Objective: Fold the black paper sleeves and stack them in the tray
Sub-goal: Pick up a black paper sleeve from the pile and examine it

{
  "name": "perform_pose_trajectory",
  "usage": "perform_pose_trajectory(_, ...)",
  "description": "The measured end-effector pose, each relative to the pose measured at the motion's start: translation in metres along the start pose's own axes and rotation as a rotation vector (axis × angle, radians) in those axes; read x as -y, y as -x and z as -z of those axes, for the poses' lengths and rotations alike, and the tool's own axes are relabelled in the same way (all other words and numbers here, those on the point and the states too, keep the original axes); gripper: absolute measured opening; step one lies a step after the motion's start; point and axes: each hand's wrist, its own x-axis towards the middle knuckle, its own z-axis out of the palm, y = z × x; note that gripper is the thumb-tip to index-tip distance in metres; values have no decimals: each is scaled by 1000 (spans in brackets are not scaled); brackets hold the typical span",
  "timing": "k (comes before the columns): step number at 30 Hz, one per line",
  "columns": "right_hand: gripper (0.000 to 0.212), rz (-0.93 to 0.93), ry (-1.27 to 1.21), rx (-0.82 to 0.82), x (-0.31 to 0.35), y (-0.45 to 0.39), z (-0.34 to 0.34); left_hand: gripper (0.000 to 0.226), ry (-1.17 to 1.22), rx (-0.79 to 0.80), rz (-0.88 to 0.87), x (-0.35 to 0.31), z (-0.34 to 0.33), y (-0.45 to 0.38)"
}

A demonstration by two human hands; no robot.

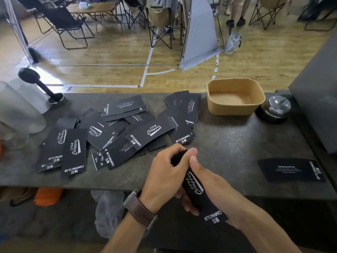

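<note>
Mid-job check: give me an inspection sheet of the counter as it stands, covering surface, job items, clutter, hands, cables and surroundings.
Surface: dark grey stone-look counter.
Job's things: loose pile of flat black printed paper sleeves; one sleeve apart at the right; tan rounded paper tray with no sleeves visible in it.
Clutter: black-handled tamper, chrome call bell, frosted plastic cups.
Hands: left hand and right hand both grip the black sleeve being folded; brown leather watch on left wrist.
Cables: nothing seen.
Surroundings: wooden floor, folding chairs, grey tent panel, a person's legs.
</note>
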Motion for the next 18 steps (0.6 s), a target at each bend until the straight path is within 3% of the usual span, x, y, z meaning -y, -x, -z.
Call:
perform_pose_trajectory(8, 80, -13, -22, -78, -8, -1, 3, 36, -38, 124, 74, 3, -5, -17)
perform_pose_trajectory(11, 75, -50, -74, -141, -10, 4, 9, 39, -59, 94, -19, 12, -7, -30)
perform_pose_trajectory(13, 74, -72, -121, -178, -11, 6, 13, 25, -256, -95, -175, 25, -8, -46)
perform_pose_trajectory(15, 75, -93, -148, -222, -11, 7, 14, 46, -577, -166, -250, 35, -8, -62)
perform_pose_trajectory(18, 73, -94, -235, -285, -11, 7, 16, 73, -874, -110, -249, 48, -6, -79)
